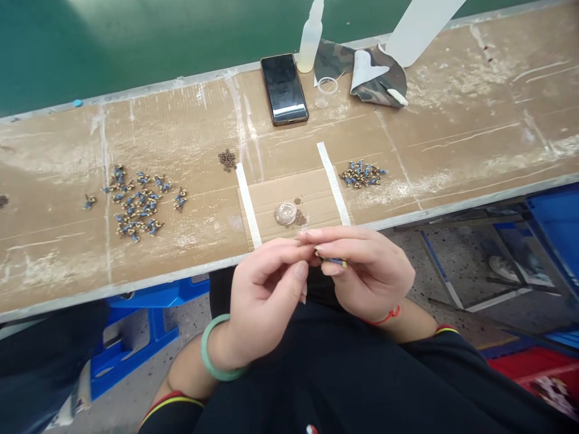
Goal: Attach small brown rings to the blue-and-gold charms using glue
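Both hands meet in front of the table edge. My right hand [373, 271] pinches a small blue and yellow figure [333, 261] between thumb and fingers. The fingers of my left hand [274, 295] are curled and press at the figure's left end; whatever they grip is too small to make out. Just beyond the hands, a small clear round dish [286, 213] sits on a cardboard piece [271, 188] between two white tape strips. Similar figures lie in a large spread pile [138, 205] at the left and a smaller pile [363, 174] at the right. Small brown rings [227, 160] are heaped left of the tape.
A black phone [284, 89], a squeeze bottle [310, 42], a clear ring-shaped lid [327, 86] and camouflage fabric scraps [380, 81] lie at the table's back. Blue stools [156, 313] stand below the front edge.
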Demonstrator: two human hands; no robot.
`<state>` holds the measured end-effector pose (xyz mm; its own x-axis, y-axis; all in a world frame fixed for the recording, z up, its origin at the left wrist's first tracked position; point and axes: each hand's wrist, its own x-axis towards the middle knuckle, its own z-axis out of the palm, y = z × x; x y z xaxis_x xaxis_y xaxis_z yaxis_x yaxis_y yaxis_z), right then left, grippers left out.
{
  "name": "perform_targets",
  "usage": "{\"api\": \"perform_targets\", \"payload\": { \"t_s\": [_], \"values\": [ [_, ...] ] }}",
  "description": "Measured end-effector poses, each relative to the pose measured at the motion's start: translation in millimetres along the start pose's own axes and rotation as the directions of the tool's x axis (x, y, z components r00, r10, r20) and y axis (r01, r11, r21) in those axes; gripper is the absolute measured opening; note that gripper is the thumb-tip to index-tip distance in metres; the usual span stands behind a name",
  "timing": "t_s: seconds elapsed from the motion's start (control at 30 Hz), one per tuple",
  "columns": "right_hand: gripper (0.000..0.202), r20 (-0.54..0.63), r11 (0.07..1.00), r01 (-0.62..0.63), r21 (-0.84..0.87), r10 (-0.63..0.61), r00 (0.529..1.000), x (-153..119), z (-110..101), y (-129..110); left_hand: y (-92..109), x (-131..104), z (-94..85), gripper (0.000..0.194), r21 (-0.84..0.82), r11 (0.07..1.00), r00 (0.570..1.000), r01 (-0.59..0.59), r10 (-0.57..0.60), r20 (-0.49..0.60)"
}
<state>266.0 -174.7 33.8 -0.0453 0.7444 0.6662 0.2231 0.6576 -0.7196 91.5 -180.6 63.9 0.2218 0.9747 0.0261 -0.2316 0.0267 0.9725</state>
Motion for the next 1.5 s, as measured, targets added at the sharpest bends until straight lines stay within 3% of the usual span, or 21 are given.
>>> {"api": "perform_targets", "payload": {
  "t_s": [0.1,0.3,0.47,0.6,0.7,0.8,0.97,1.17,1.33,1.43,1.5],
  "values": [
    [0.023,-0.017,0.997,0.075,0.022,-0.074,0.997,-1,0,7,3,-1,-1.3,0.019,0.055,0.995,0.996,-0.085,0.085,0.012],
    [0.023,-0.094,0.983,0.184,-0.018,-0.185,0.978,-2,7,17,2,1,-1.0,0.025,0.060,0.989,0.990,-0.133,0.130,0.056],
    [0.025,-0.186,0.979,0.203,-0.011,-0.201,0.962,-4,13,22,1,4,-2.3,0.027,0.048,0.983,0.977,-0.180,0.172,0.128],
    [0.022,-0.261,0.987,0.041,0.154,0.000,0.965,-8,18,19,-2,7,0.4,0.032,-0.041,0.997,0.991,-0.059,0.064,0.116],
    [0.012,-0.300,0.942,-0.109,0.317,0.209,0.931,-8,24,14,-5,7,3.0,0.037,-0.140,0.989,0.995,0.043,-0.030,0.091],
    [0.018,-0.298,0.903,-0.224,0.367,0.343,0.891,-4,29,10,-8,7,4.2,0.041,-0.209,0.969,0.987,0.129,-0.106,0.119],
    [0.026,-0.322,0.905,-0.283,0.316,0.383,0.866,-2,30,9,-11,5,5.2,0.052,-0.228,0.962,0.982,0.151,-0.119,0.146],
    [0.014,-0.333,0.915,-0.207,0.346,0.326,0.885,-1,30,10,-15,5,7.6,0.058,-0.222,0.969,0.982,0.108,-0.069,0.179],
    [0.019,-0.377,0.947,-0.171,0.270,0.268,0.887,-5,36,14,-26,6,6.1,0.060,-0.150,0.988,0.984,0.023,0.003,0.176],
    [0.016,-0.342,0.963,-0.221,0.154,0.262,0.902,-14,26,31,-33,7,-0.4,0.061,-0.124,0.989,0.976,0.079,-0.051,0.211],
    [0.011,-0.305,0.968,-0.247,-0.056,0.219,0.927,-18,7,52,-37,8,-7.9,0.064,-0.102,0.986,0.971,0.129,-0.104,0.215]
  ]
}}
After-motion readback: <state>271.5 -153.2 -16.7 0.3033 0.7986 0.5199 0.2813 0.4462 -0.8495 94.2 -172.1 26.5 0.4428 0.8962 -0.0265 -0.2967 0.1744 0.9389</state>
